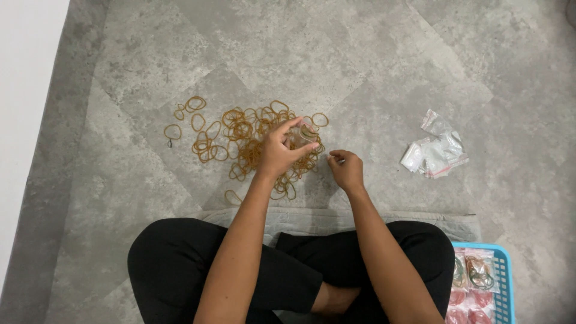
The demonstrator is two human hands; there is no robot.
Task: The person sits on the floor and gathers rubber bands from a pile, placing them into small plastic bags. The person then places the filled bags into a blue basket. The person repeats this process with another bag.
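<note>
A loose heap of tan rubber bands (pixel 240 135) lies spread on the grey floor in front of my crossed legs. My left hand (pixel 279 151) is over the right side of the heap and holds a small clear plastic bag (pixel 303 134) between thumb and fingers. My right hand (pixel 345 168) hovers just right of the heap, its fingertips pinched together on what looks like a rubber band; too small to be sure.
A pile of empty small clear bags (pixel 436 150) lies on the floor to the right. A blue basket (pixel 503 264) with filled bags stands at the lower right, beside my knee. A white wall (pixel 24 120) runs along the left.
</note>
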